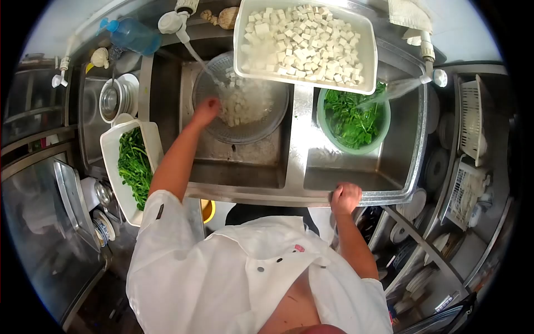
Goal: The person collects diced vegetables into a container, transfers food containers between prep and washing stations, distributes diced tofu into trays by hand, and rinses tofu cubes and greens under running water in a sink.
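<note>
My left hand (207, 111), its fingers curled together, is over the left side of a grey colander (278, 114) in the left sink; what it holds, if anything, is hidden. White cubes (242, 106) lie in water in the colander, under a running tap (173, 23). On the sink's front edge (267, 196) rests my right hand (346, 197), with its fingers curled against the metal. A white tray (238, 47) of white cubes (303, 42) spans the back of both sinks. Water from the right tap (431, 75) runs onto leafy greens (353, 117) in a green basin (356, 150).
Left of the sinks stands a white container (108, 150) of cut greens (133, 164). Behind it are stacked bowls (111, 99) and a blue bottle (133, 36). White baskets (471, 119) and plates (411, 203) sit on racks at the right. A yellow container (208, 210) shows below.
</note>
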Demonstrator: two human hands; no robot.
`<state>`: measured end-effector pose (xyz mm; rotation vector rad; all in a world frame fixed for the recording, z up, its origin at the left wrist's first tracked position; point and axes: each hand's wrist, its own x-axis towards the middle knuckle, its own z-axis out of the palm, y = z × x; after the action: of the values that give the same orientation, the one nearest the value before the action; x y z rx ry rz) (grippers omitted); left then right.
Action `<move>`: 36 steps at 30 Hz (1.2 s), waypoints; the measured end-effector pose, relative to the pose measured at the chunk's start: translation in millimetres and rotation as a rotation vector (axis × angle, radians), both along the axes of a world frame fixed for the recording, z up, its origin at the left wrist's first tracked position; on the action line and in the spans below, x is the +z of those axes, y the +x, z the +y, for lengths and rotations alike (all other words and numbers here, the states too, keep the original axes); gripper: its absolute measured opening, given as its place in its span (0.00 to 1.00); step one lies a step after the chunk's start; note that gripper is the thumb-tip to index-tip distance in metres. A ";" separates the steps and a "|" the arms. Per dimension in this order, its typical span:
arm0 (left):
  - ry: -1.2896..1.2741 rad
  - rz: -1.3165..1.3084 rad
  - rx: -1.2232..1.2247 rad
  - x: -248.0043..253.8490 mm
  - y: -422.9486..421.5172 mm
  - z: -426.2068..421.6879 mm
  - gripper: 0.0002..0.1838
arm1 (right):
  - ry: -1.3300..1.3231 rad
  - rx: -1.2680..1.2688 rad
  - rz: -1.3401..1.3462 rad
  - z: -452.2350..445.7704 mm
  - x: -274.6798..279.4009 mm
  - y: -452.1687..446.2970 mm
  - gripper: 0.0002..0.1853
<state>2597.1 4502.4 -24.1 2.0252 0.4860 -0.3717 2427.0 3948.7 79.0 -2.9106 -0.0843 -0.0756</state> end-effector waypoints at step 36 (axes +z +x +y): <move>0.067 -0.554 -0.556 142.0 -22.3 -206.6 0.14 | 0.024 -0.029 -0.065 -7.1 3.8 -4.9 0.06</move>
<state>2574.8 4295.8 117.9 2.1918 -0.4187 -0.1059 2422.1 3941.6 82.8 -2.8856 -0.0514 -0.1746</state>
